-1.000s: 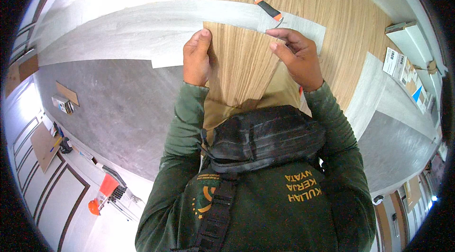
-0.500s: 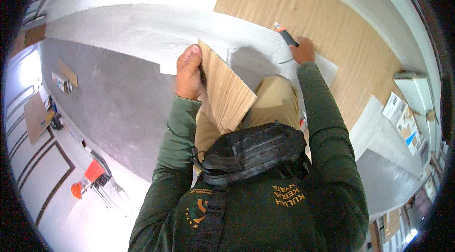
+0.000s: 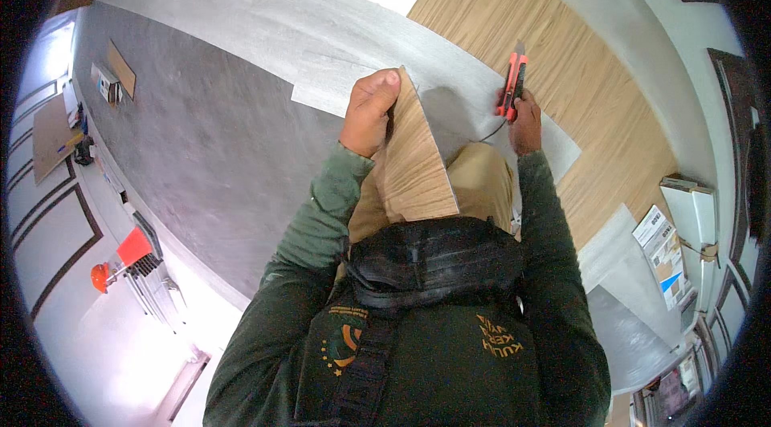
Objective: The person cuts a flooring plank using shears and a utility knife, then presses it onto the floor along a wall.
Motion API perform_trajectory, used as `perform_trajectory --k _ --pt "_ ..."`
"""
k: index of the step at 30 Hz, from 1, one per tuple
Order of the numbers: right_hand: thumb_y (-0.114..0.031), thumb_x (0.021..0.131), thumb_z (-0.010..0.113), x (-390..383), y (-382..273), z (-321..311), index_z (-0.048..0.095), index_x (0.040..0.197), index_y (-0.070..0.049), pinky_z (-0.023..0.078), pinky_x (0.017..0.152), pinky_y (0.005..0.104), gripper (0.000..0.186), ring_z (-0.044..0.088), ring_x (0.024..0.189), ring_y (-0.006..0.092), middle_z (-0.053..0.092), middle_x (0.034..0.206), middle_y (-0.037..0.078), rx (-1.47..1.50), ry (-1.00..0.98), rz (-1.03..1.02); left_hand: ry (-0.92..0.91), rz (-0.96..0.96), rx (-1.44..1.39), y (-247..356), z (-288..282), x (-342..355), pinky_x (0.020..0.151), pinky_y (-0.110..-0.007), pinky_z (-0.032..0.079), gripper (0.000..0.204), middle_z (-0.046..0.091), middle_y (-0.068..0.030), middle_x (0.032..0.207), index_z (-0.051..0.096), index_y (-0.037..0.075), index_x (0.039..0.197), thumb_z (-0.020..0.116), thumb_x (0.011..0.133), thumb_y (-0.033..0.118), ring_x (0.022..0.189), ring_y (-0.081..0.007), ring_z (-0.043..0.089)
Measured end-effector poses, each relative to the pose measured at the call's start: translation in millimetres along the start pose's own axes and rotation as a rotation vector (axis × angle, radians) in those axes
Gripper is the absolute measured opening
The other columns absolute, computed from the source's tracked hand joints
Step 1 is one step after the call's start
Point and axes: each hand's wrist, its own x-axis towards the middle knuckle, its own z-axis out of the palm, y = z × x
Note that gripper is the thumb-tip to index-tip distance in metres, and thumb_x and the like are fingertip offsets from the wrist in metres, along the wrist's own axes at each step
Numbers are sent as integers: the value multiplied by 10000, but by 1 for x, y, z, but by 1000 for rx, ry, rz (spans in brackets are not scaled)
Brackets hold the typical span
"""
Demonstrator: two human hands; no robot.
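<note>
Clamping the left grip point(image 3: 369, 115) on the upper left edge of a light-brown wood-grain plank piece point(image 3: 418, 162), with the thumb laid over the far corner. Holding that plank piece tilted above the lap, with the grained face turned up and the near end reaching close to a black fabric waist bag point(image 3: 434, 266); cannot tell whether touching it. Clamping the right grip point(image 3: 527, 124) on the handle of a slim red-and-black utility knife point(image 3: 511, 88), with the grey blade out and pointing away from the body. Holding the knife to the right of the plank piece, well apart from it; cannot tell whether lifted or resting on the floor.

Wearing tan trousers point(image 3: 483, 178), with a knee just right of the plank piece, and a dark green long-sleeved shirt point(image 3: 434, 371) with yellow print on the chest.

Facing a long pale grey-white sheet point(image 3: 241, 22) spread beyond the left grip, bordered at the far right by light-brown wood-grain flooring point(image 3: 554, 34) and at the left by a smooth dark grey floor point(image 3: 201, 106).

Farther out to the right, showing a long white box point(image 3: 689, 206) beside a flat printed white card point(image 3: 658, 246). Far left, showing a small printed box point(image 3: 104, 83) next to a narrow tan board point(image 3: 122, 70), and nearer, a round orange object point(image 3: 100, 277).
</note>
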Motion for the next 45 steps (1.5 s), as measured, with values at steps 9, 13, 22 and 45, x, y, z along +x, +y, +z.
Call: perform_trajectory --k 9,13,22,45 --pt "-561 953 515 -136 -118 77 508 1234 14 488 655 286 640 618 743 161 640 882 80 68 -408 -154 -30 184 -29 7 3 -30 547 -271 335 457 461 0 648 513 57 734 415 1038 384 579 -105 403" --pt "-488 963 519 -173 -134 91 520 1243 -16 510 709 284 549 650 825 157 671 969 96 -81 -465 -105 71 232 74 10 1 -44 527 -277 321 503 432 -1 607 505 65 693 374 1049 396 543 -108 378" --pt "-243 946 623 -203 -162 121 632 1202 3 442 623 246 355 536 697 71 583 794 4 -385 -435 -272 -24 301 93 21 7 -68 488 -286 273 557 380 19 566 456 99 614 366 1048 437 501 -99 333" --pt "-326 947 618 -213 -148 119 631 919 -10 400 493 233 317 471 554 58 529 661 -19 -632 -519 -450 -1 406 267 14 9 -61 499 -317 325 599 419 6 524 475 66 592 329 1061 409 488 -128 365"
